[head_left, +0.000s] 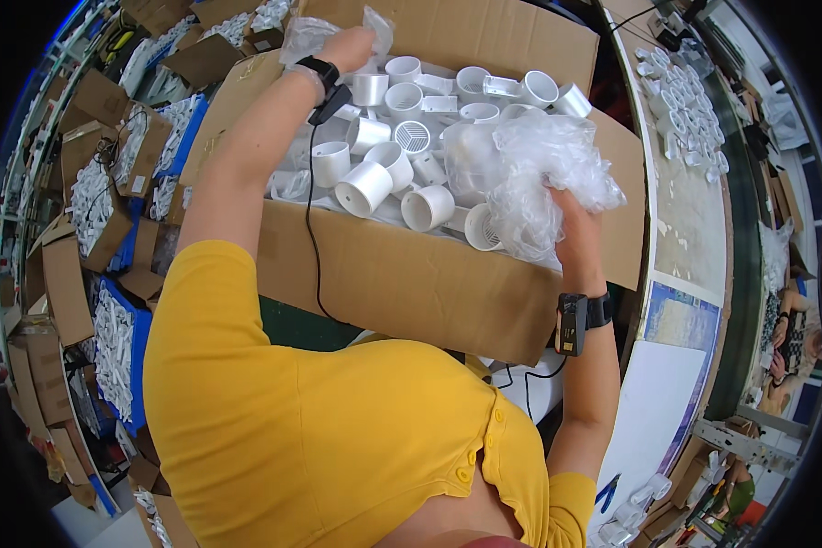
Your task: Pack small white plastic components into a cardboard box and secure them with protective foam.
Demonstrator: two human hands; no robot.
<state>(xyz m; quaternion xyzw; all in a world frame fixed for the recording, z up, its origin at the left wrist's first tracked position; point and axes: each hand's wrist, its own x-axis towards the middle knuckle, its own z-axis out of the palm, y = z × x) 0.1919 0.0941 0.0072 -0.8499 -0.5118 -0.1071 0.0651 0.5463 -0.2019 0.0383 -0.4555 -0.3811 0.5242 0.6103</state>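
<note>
An open cardboard box in front of me is filled with white plastic cup-shaped parts, several with a short side bracket and some with a slotted bottom. Clear plastic bag film shows at both ends of the parts. At the far left corner my left hand is closed on a bunch of the clear plastic bag. Over the right end of the box, my right hand grips a crumpled mass of clear plastic bag, which covers some cups. The right fingertips are partly hidden by the film.
On the left, shelves hold cardboard boxes and blue bins of white parts. To the right stands a table with more white parts and blue-handled pliers. Beyond a green conveyor belt, another person sits.
</note>
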